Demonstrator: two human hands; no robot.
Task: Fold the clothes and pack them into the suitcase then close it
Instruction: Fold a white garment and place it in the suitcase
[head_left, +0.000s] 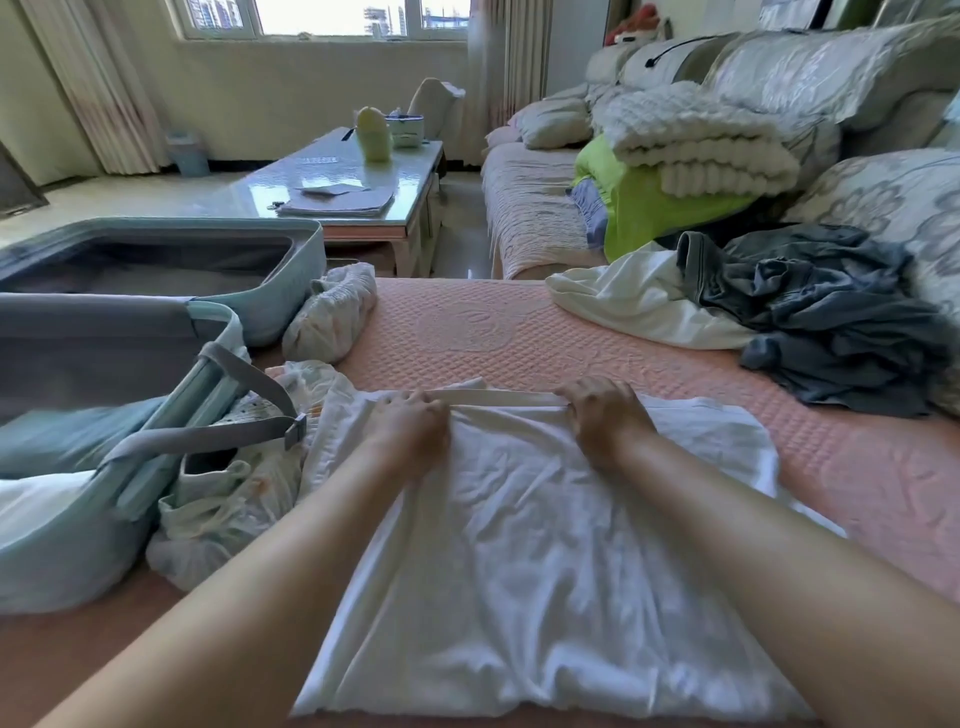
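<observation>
Two hands are on one white shirt (545, 545), so I judge I am in the middle of the folding step. The shirt lies flat on the pink quilted cover (467, 322), near its front edge, right in front of me.

My left hand (415, 431) and my right hand (605, 415) sit side by side at the far edge of the shirt, a little apart. Both have their fingers curled down, and each pinches a thin fold of the cloth there. Both arms reach straight out over the shirt, with the backs of the hands up.

Next, I think, I need to lift that far edge and bring it toward me. I should keep both hands level so the fold comes out straight. After that the shirt goes into the blue suitcase (306, 270), which lies open at the left edge of the cover.

More work waits. A grey heap of clothes (831, 322) and a white garment (639, 301) lie unfolded by the right edge, well apart from my hands.
</observation>
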